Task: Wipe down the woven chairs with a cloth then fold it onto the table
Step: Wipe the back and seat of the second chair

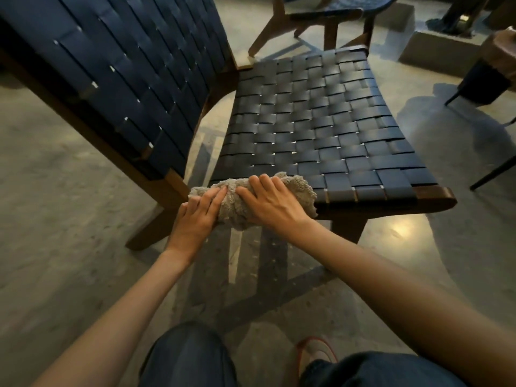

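A dark blue woven chair (315,127) with a wooden frame fills the middle of the view, its backrest rising at the upper left. A bunched grey-beige cloth (237,208) lies over the seat's near left corner and front rail. My left hand (195,216) presses on the cloth's left end with fairly straight fingers. My right hand (272,202) lies flat on top of the cloth, fingers spread and pointing toward the backrest. The cloth's underside is hidden.
A second woven chair (329,15) stands behind at the top. A dark wooden table (499,62) with thin legs is at the right edge. Concrete blocks (441,48) sit at the upper right. My knees (190,358) are at the bottom, over a polished concrete floor.
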Demonstrator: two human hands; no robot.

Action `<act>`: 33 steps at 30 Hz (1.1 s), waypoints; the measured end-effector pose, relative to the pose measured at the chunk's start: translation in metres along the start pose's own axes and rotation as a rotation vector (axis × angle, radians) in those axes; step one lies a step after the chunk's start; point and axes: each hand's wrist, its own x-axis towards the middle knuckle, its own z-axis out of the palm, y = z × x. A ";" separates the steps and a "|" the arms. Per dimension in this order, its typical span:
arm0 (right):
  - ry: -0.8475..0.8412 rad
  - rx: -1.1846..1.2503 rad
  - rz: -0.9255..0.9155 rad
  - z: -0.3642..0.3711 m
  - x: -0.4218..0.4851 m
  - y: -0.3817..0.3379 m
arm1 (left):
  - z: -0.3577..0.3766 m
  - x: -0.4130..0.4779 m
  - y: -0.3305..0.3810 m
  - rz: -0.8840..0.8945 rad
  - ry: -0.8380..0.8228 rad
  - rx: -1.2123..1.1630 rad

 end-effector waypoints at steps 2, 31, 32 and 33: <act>0.005 -0.007 0.038 -0.001 -0.008 0.004 | -0.001 0.002 0.007 -0.025 0.023 -0.002; -0.109 -0.046 0.585 -0.041 -0.155 0.115 | -0.019 0.080 0.168 0.362 0.088 0.086; -0.123 -0.040 0.517 -0.041 -0.144 0.110 | -0.020 0.073 0.155 0.337 0.091 0.084; -0.140 -0.026 0.446 -0.042 -0.131 0.104 | -0.022 0.064 0.141 0.306 0.092 0.082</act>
